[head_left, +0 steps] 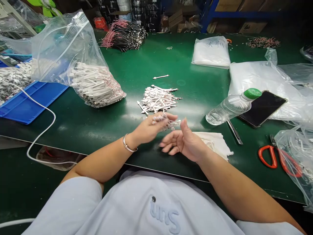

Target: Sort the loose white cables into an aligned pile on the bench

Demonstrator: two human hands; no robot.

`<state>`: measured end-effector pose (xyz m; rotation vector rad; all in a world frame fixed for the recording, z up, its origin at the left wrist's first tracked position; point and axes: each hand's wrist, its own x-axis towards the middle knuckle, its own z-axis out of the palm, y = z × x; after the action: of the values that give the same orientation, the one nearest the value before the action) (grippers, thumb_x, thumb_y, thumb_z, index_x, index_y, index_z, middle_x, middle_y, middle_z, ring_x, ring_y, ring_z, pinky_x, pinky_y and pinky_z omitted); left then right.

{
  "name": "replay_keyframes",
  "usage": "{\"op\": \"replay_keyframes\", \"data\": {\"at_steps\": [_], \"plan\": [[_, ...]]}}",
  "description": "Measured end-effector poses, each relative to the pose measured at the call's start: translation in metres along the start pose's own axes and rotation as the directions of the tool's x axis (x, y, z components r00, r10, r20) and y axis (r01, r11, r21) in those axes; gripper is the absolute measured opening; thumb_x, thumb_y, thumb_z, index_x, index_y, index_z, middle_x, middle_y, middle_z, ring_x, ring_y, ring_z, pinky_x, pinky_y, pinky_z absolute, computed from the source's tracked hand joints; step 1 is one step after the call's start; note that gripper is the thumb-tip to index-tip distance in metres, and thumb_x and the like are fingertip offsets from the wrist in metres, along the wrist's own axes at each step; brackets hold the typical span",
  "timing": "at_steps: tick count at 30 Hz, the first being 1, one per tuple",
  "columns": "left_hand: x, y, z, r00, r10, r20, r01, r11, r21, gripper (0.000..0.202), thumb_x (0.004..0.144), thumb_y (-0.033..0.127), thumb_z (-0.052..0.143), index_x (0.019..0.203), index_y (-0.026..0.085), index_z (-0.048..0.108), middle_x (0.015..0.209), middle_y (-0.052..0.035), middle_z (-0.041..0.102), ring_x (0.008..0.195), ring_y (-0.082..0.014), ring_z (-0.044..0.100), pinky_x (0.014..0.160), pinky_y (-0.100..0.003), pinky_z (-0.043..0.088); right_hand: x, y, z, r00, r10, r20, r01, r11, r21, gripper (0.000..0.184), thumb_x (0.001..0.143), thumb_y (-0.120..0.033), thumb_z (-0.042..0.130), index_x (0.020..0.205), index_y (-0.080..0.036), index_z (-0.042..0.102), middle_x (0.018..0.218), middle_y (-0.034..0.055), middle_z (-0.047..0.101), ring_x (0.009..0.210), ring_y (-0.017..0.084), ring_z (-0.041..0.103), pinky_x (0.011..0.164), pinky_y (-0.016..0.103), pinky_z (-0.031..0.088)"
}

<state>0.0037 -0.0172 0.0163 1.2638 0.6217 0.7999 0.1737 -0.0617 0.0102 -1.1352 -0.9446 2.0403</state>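
Observation:
My left hand point(153, 126), with a bangle on its wrist, is closed around a small bunch of short white cables point(175, 123). Their ends stick out past the fingers, slightly blurred. Close on its right is my right hand point(187, 142), thumb raised and fingers loosely apart, with nothing seen in it. Just beyond the hands lies a loose pile of similar white cables point(158, 98) with small end connectors. A single white cable point(160, 77) rests apart behind the pile.
Left stands a clear bag point(95, 85) full of white cables, beside a blue tray point(31, 101). To the right are a water bottle point(228, 107), a phone point(264, 107), a utility knife point(234, 132), red-handled scissors point(267, 156) and a white cloth point(217, 142). Black and pink wires point(124, 34) lie behind.

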Motion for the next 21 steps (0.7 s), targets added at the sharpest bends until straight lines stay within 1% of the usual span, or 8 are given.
{"op": "replay_keyframes", "data": {"at_steps": [3, 6, 9, 12, 14, 16, 19, 21], "plan": [[-0.008, 0.003, 0.009, 0.967, 0.055, 0.250, -0.151, 0.911, 0.384, 0.036, 0.083, 0.028, 0.062, 0.119, 0.023, 0.066, 0.116, -0.0087, 0.069, 0.113, -0.0254, 0.061, 0.104, -0.038, 0.041, 0.002, 0.004, 0.004, 0.988, 0.037, 0.147, -0.056, 0.990, 0.127, 0.090, 0.056, -0.095, 0.043, 0.092, -0.017, 0.070, 0.087, 0.0110, 0.072, 0.083, 0.023, 0.068, 0.071, 0.033, 0.056], [-0.011, 0.002, 0.013, 0.949, 0.116, 0.295, -0.258, 0.824, 0.505, 0.056, 0.075, 0.027, 0.071, 0.129, 0.023, 0.059, 0.128, -0.0127, 0.063, 0.126, -0.0299, 0.053, 0.116, -0.045, 0.022, 0.004, 0.004, 0.004, 0.992, -0.026, 0.122, 0.005, 0.987, 0.163, 0.068, 0.056, -0.074, 0.073, 0.098, -0.021, 0.070, 0.084, 0.0044, 0.071, 0.079, 0.018, 0.067, 0.072, 0.028, 0.054], [-0.013, 0.002, 0.016, 0.956, 0.140, 0.258, -0.251, 0.847, 0.469, 0.079, 0.061, 0.028, 0.084, 0.133, 0.022, 0.054, 0.137, -0.0167, 0.056, 0.138, -0.0334, 0.041, 0.119, -0.051, 0.002, 0.004, 0.003, 0.004, 0.993, -0.004, 0.119, -0.010, 0.993, 0.116, 0.044, 0.053, -0.042, 0.090, 0.085, -0.019, 0.071, 0.069, -0.0015, 0.067, 0.066, 0.011, 0.064, 0.064, 0.021, 0.052], [-0.016, 0.004, 0.017, 0.970, 0.160, 0.183, -0.211, 0.928, 0.307, 0.100, 0.043, 0.025, 0.092, 0.134, 0.024, 0.051, 0.140, -0.0164, 0.053, 0.143, -0.0361, 0.031, 0.118, -0.053, 0.008, 0.002, 0.001, 0.005, 0.993, 0.036, 0.108, -0.051, 0.988, 0.145, 0.035, 0.054, -0.029, 0.091, 0.080, -0.016, 0.071, 0.071, -0.0003, 0.069, 0.066, 0.011, 0.065, 0.066, 0.022, 0.053], [-0.016, 0.006, 0.014, 0.967, 0.248, 0.059, -0.255, 0.948, 0.188, 0.100, 0.043, 0.028, 0.092, 0.134, 0.030, 0.050, 0.145, -0.0108, 0.048, 0.146, -0.0331, 0.025, 0.118, -0.048, 0.014, 0.001, 0.001, 0.005, 0.994, 0.049, 0.097, -0.065, 0.983, 0.172, 0.037, 0.055, -0.026, 0.090, 0.086, -0.016, 0.072, 0.082, 0.0034, 0.073, 0.072, 0.013, 0.068, 0.069, 0.023, 0.055], [-0.012, 0.009, 0.006, 0.929, 0.323, -0.182, -0.305, 0.944, 0.122, 0.086, 0.059, 0.035, 0.086, 0.134, 0.035, 0.046, 0.148, -0.0040, 0.044, 0.146, -0.0262, 0.026, 0.117, -0.041, 0.021, 0.000, 0.001, 0.005, 0.994, 0.067, 0.088, -0.081, 0.981, 0.176, 0.041, 0.057, -0.026, 0.089, 0.094, -0.016, 0.073, 0.090, 0.0061, 0.075, 0.078, 0.015, 0.071, 0.072, 0.024, 0.055], [0.000, 0.013, -0.010, 0.883, 0.090, -0.461, -0.118, 0.992, -0.032, 0.059, 0.077, 0.046, 0.070, 0.130, 0.031, 0.047, 0.132, -0.0050, 0.056, 0.129, -0.0216, 0.050, 0.105, -0.036, 0.040, 0.000, 0.003, 0.004, 0.997, 0.068, 0.040, -0.074, 0.984, 0.163, 0.046, 0.057, -0.025, 0.089, 0.099, -0.018, 0.072, 0.094, 0.0068, 0.076, 0.081, 0.017, 0.072, 0.074, 0.026, 0.056], [0.007, 0.012, -0.018, 0.907, -0.204, -0.369, 0.148, 0.973, -0.175, 0.053, 0.077, 0.055, 0.066, 0.118, 0.022, 0.054, 0.109, -0.0076, 0.065, 0.102, -0.0214, 0.064, 0.086, -0.034, 0.050, 0.001, 0.005, 0.003, 0.999, 0.048, 0.008, -0.049, 0.991, 0.127, 0.047, 0.058, -0.027, 0.088, 0.101, -0.019, 0.072, 0.094, 0.0071, 0.076, 0.082, 0.017, 0.072, 0.075, 0.027, 0.056]]}}
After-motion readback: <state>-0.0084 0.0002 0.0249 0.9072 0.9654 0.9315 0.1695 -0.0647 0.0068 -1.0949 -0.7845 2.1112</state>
